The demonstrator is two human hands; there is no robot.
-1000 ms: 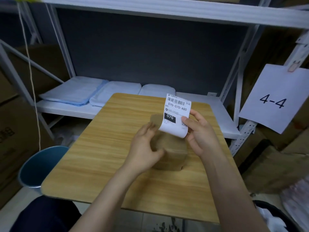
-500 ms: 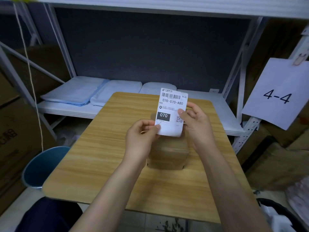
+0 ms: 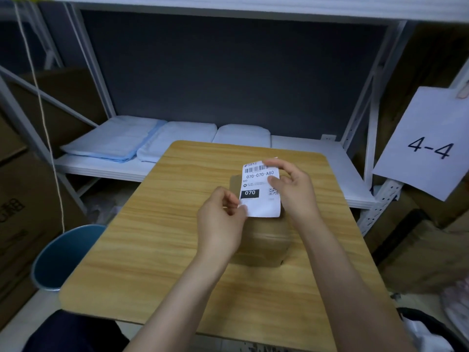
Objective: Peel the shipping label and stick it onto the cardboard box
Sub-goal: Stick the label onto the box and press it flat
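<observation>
A white shipping label [image 3: 258, 196] with a barcode, "070-070-A80" and a black "070" block is held upright over a small brown cardboard box [image 3: 264, 243] that rests on the wooden table [image 3: 152, 237]. My left hand [image 3: 222, 219] pinches the label's lower left corner between thumb and fingers. My right hand [image 3: 291, 189] holds the label's right edge near the top, with the thumb on its face. The label and both hands hide most of the box's top.
A blue bin [image 3: 63, 255] stands on the floor left of the table. Behind the table a white metal shelf [image 3: 317, 171] carries flat pale-blue packets [image 3: 114, 141]. A paper sign reading "4-4" [image 3: 429, 148] hangs at the right. Cardboard cartons [image 3: 22, 199] flank both sides.
The label has turned from a curled tilt to upright, facing me. My left hand left the box and took the label's lower corner. My right hand shifted higher on its right edge.
</observation>
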